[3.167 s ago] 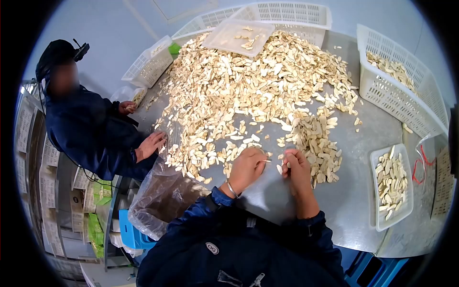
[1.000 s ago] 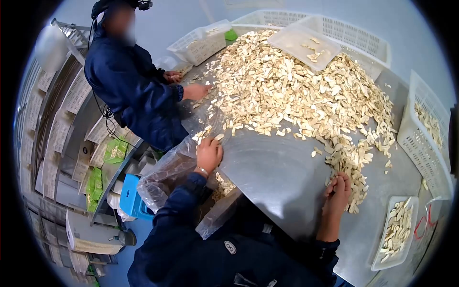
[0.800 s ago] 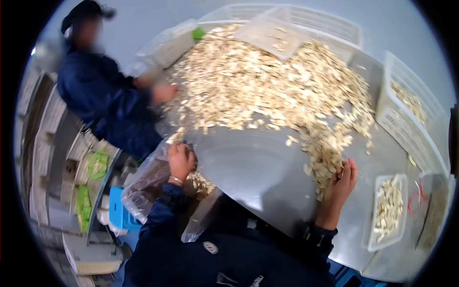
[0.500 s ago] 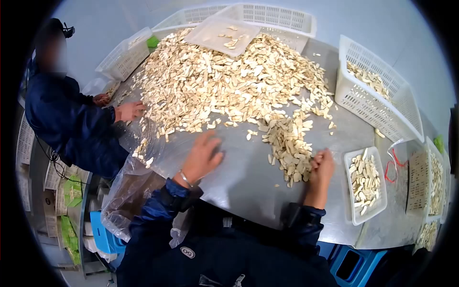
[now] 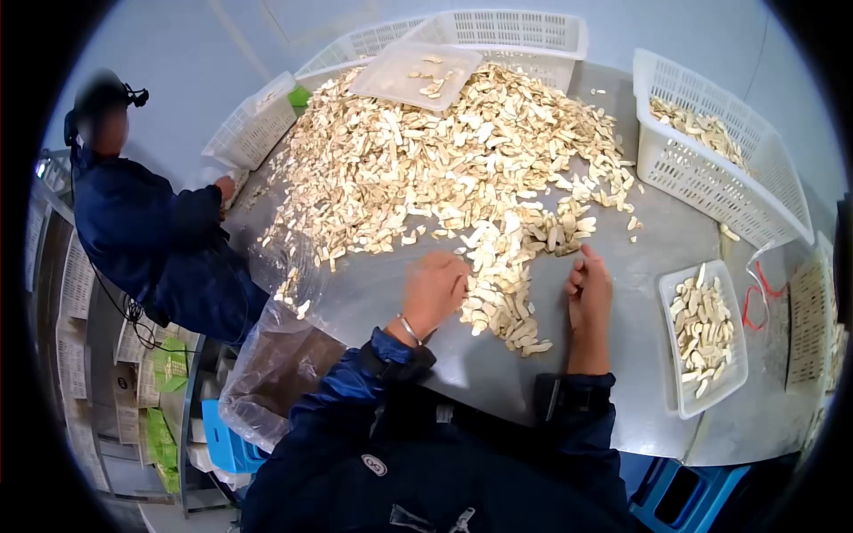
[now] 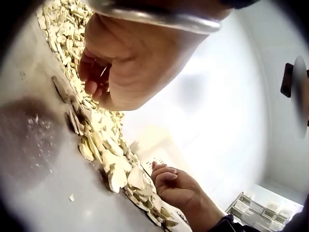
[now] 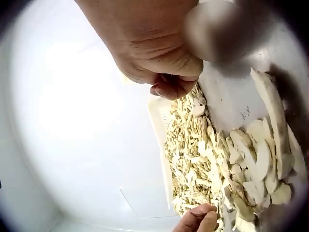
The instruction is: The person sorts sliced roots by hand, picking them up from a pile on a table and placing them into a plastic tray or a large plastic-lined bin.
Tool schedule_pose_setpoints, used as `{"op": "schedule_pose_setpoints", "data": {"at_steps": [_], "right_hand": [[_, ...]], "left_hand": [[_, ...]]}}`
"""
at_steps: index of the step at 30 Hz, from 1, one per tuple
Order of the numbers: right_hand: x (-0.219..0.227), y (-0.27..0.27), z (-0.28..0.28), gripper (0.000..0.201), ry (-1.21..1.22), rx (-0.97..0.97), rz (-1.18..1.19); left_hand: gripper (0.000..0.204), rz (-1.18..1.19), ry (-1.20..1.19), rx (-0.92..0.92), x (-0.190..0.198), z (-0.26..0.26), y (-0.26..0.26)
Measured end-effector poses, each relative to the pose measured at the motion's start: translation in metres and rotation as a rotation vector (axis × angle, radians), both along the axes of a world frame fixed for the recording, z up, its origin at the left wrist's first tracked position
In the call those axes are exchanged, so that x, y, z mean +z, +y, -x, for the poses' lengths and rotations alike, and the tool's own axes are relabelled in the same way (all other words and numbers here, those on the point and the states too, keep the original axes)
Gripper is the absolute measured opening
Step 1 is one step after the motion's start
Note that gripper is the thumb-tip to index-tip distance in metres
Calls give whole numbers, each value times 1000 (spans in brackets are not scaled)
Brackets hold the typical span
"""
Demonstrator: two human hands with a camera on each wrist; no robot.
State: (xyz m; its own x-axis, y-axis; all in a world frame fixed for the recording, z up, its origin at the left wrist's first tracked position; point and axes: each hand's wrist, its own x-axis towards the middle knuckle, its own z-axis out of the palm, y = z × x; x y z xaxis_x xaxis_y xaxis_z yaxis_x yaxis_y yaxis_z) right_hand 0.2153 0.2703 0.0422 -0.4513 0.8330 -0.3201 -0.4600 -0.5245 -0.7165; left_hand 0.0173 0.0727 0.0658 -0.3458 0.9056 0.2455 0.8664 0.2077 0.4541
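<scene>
Pale dried slices form a large heap on the metal table, with a smaller strip of slices reaching toward the wearer. My left hand is at the strip's left edge, fingers loosely curled; the left wrist view shows the bent fingers of this hand with nothing visible held. To the strip's right, my right hand hangs with its index finger partly extended and the others loosely bent. In the right wrist view that hand shows nothing held, though its palm is mostly hidden.
A shallow tray of slices lies at right, below a large white basket. Another tray rests on the heap's back. A plastic-lined container stands at the left front edge. Another person stands at left.
My left hand has moved right to the strip, its fingers less spread. Lighter slices now lie along the strip's left side. The other person's hand has drawn back from the heap.
</scene>
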Motion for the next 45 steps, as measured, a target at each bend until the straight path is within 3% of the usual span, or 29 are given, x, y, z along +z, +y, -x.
{"op": "schedule_pose_setpoints", "data": {"at_steps": [1,4,8,10,13,16,19,25,31,37,45], "right_hand": [[2,-1,0,33,-13,-15,-3],[5,-7,2,29,-107,53,-66],[-1,-12,5,23,-174,96,-149],[-4,-11,2,21,-250,133,-243],[-5,-19,0,22,-785,227,-879],[1,-32,-9,24,-871,406,-1028],[18,-38,-10,22,-850,431,-1006],[29,-43,-1,18,-801,442,-972],[15,-43,5,19,-673,366,-977],[23,-46,6,16,-640,276,-934],[22,-45,8,15,-647,251,-872]], "left_hand": [[19,38,-49,-9,1,-4,4],[16,-156,-10,-223,4,-20,14],[14,-66,-64,-222,-1,-14,9],[13,-111,-108,-135,-10,-7,1],[12,-156,-84,-4,-16,3,-14],[16,-299,-163,158,-21,4,-22],[15,-345,-285,339,-12,0,-30],[13,-340,-511,353,-22,11,-36],[13,-224,-403,251,-3,11,-30],[12,-86,-484,140,4,21,-19],[13,-21,-1017,138,3,38,-7]]}}
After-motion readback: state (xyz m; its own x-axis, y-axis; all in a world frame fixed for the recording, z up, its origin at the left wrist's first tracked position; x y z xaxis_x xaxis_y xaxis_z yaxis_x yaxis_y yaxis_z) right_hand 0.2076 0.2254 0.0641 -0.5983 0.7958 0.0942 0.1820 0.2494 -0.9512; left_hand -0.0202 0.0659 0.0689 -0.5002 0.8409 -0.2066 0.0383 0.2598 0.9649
